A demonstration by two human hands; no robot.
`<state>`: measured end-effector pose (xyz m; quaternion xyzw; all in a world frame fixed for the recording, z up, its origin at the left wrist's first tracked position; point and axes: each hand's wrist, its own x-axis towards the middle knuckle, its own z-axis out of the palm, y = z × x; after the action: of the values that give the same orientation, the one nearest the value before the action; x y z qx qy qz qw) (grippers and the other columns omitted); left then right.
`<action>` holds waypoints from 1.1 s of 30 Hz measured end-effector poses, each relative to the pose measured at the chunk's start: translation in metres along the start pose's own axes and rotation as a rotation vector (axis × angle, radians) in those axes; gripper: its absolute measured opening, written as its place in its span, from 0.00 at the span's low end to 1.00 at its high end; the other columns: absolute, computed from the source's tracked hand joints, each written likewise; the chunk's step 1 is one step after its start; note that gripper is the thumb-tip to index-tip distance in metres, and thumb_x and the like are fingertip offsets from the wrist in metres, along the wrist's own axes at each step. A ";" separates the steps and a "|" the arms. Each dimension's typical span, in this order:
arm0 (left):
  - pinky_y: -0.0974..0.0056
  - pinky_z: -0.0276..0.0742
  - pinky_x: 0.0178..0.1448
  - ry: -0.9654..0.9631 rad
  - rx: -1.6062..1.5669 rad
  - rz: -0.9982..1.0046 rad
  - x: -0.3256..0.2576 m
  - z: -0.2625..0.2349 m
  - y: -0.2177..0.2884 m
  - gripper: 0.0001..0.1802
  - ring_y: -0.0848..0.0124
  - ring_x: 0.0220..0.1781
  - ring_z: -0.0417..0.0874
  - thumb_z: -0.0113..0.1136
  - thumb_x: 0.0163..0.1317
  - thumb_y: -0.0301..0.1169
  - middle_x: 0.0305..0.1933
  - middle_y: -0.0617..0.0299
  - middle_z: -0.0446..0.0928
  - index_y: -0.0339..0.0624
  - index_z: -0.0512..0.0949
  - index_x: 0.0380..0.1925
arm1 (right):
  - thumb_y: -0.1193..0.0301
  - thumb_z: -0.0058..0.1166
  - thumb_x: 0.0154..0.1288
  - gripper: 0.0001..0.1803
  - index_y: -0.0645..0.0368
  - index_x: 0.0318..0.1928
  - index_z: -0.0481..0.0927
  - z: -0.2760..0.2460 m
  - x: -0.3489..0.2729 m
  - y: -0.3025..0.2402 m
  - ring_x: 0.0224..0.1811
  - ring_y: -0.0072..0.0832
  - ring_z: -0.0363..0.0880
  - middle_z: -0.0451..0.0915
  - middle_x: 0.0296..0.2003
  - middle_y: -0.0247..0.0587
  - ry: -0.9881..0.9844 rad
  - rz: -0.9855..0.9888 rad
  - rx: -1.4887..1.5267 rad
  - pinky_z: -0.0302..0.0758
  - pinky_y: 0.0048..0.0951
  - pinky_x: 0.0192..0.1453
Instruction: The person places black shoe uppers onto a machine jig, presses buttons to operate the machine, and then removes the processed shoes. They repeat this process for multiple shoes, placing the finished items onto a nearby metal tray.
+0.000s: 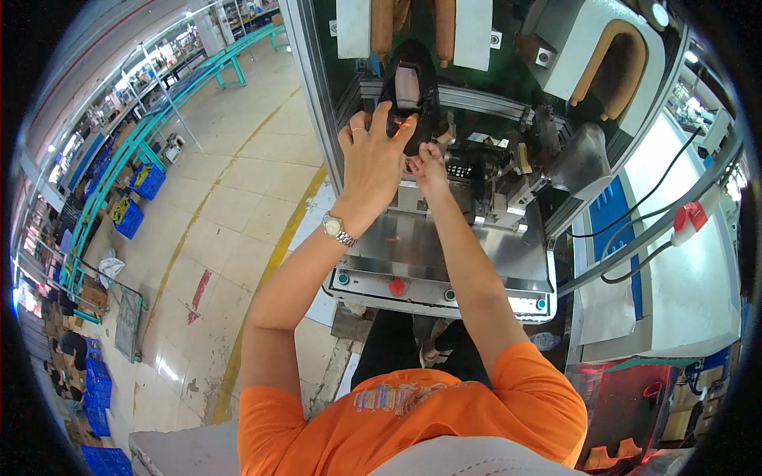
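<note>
The left hand [371,155] lies over the near end of a black shoe [429,99], its thumb and fingers spread wide and touching the dark surface, while a silver watch [339,228] sits on that wrist. The right hand [429,165] is just beside the shoe's near right side, its fingertips drawn narrowly together; the spot is small and dark, so I cannot tell whether they pinch the edge. The shoe stands toward the middle of the machine's metal frame [312,87], with a pale patch [407,86] on its upward face, below two long brown pads [382,28] that hang beside white blocks. To the right of the hands are dark metal clamp parts and a rounded metal piece [583,163]; farther up is a white housing with a curved brown pad [591,67]. Below the hands, a shiny metal plate [476,254] slopes to a white panel with a red button [397,286] and green ones. Blue crates [148,181] stand on the tiled floor [238,198] at far left.
</note>
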<state>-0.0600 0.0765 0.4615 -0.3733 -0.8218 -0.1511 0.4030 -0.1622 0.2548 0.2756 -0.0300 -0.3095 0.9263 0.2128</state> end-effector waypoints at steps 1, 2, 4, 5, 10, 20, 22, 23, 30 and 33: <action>0.53 0.59 0.55 -0.006 -0.010 -0.013 -0.001 0.001 0.002 0.28 0.52 0.53 0.63 0.58 0.44 0.23 0.58 0.55 0.62 0.54 0.74 0.49 | 0.71 0.51 0.62 0.04 0.45 0.34 0.72 0.000 -0.001 0.001 0.29 0.22 0.73 0.75 0.28 0.23 0.003 0.008 -0.002 0.70 0.26 0.36; 0.53 0.59 0.54 -0.013 -0.021 -0.026 -0.003 0.001 0.004 0.28 0.52 0.53 0.64 0.58 0.44 0.23 0.59 0.55 0.62 0.55 0.74 0.50 | 0.70 0.52 0.62 0.04 0.45 0.35 0.72 -0.001 -0.004 0.005 0.29 0.22 0.73 0.74 0.28 0.23 0.007 0.016 -0.004 0.70 0.26 0.36; 0.53 0.61 0.52 -0.022 -0.023 -0.062 -0.003 0.002 0.006 0.28 0.53 0.52 0.65 0.58 0.44 0.23 0.59 0.55 0.61 0.55 0.73 0.50 | 0.69 0.54 0.61 0.04 0.46 0.36 0.72 0.004 -0.006 0.007 0.28 0.21 0.72 0.74 0.29 0.24 0.064 0.030 -0.021 0.70 0.27 0.36; 0.53 0.62 0.51 -0.032 -0.018 -0.083 -0.005 0.002 0.008 0.28 0.53 0.51 0.66 0.58 0.44 0.23 0.59 0.55 0.61 0.55 0.73 0.50 | 0.69 0.53 0.61 0.04 0.47 0.36 0.73 0.005 -0.007 0.006 0.28 0.21 0.72 0.74 0.28 0.24 0.106 0.037 -0.044 0.70 0.27 0.36; 0.54 0.67 0.44 -0.012 -0.006 -0.112 -0.004 0.011 0.011 0.29 0.53 0.45 0.72 0.57 0.47 0.25 0.57 0.55 0.61 0.56 0.69 0.53 | 0.70 0.53 0.62 0.02 0.51 0.33 0.74 -0.006 0.001 -0.007 0.27 0.20 0.73 0.74 0.28 0.26 0.049 -0.005 -0.042 0.71 0.27 0.36; 0.54 0.68 0.44 -0.129 -0.133 -0.176 -0.008 0.011 0.011 0.32 0.56 0.40 0.76 0.56 0.49 0.26 0.58 0.53 0.59 0.58 0.64 0.58 | 0.74 0.49 0.63 0.03 0.52 0.35 0.76 -0.014 0.003 -0.001 0.23 0.19 0.74 0.76 0.27 0.27 -0.015 -0.061 -0.056 0.74 0.24 0.33; 0.55 0.68 0.43 -0.126 -0.121 -0.177 -0.010 0.013 0.011 0.32 0.57 0.38 0.76 0.56 0.49 0.25 0.58 0.53 0.59 0.57 0.64 0.57 | 0.74 0.49 0.63 0.03 0.53 0.35 0.76 -0.012 0.002 0.001 0.23 0.18 0.74 0.77 0.26 0.28 -0.001 -0.052 -0.036 0.75 0.24 0.32; 0.55 0.68 0.43 -0.124 -0.114 -0.179 -0.010 0.014 0.011 0.32 0.57 0.38 0.76 0.56 0.49 0.25 0.58 0.54 0.59 0.57 0.64 0.57 | 0.75 0.49 0.63 0.04 0.54 0.35 0.76 -0.011 0.002 0.002 0.23 0.18 0.74 0.77 0.26 0.28 0.006 -0.047 -0.026 0.75 0.24 0.32; 0.57 0.68 0.43 -0.052 -0.178 -0.145 -0.007 0.012 0.009 0.28 0.59 0.41 0.73 0.56 0.48 0.25 0.56 0.55 0.61 0.52 0.69 0.53 | 0.73 0.50 0.63 0.03 0.50 0.35 0.76 -0.010 0.011 0.008 0.23 0.19 0.74 0.77 0.26 0.27 0.034 0.040 0.009 0.73 0.24 0.33; 0.57 0.68 0.46 0.031 -0.288 -0.099 -0.007 0.011 0.009 0.27 0.60 0.44 0.72 0.56 0.49 0.24 0.55 0.55 0.63 0.48 0.70 0.53 | 0.69 0.52 0.62 0.01 0.48 0.35 0.76 -0.024 0.011 0.008 0.25 0.19 0.75 0.77 0.25 0.25 -0.032 0.087 0.032 0.70 0.25 0.32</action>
<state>-0.0569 0.0850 0.4489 -0.3840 -0.8026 -0.2928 0.3502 -0.1705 0.2669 0.2517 -0.0251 -0.2964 0.9399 0.1677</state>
